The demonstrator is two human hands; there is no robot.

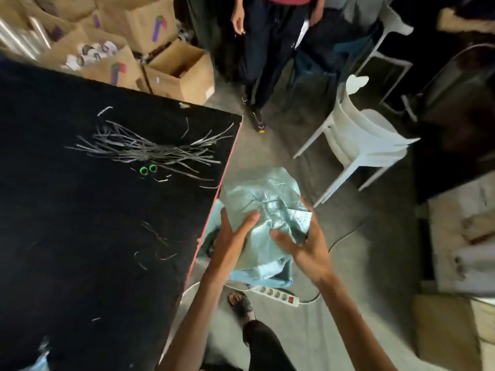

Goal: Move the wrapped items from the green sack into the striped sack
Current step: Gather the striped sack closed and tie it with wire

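Green sack (267, 188), just 1, is clutched by 2 hands, left hand (234, 232) and right hand (304, 249).

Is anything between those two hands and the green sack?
Nothing visible does. The left hand and right hand both grip the crumpled green sack, held above the floor beside the black table. Its destination is out of view, so that path cannot be judged.
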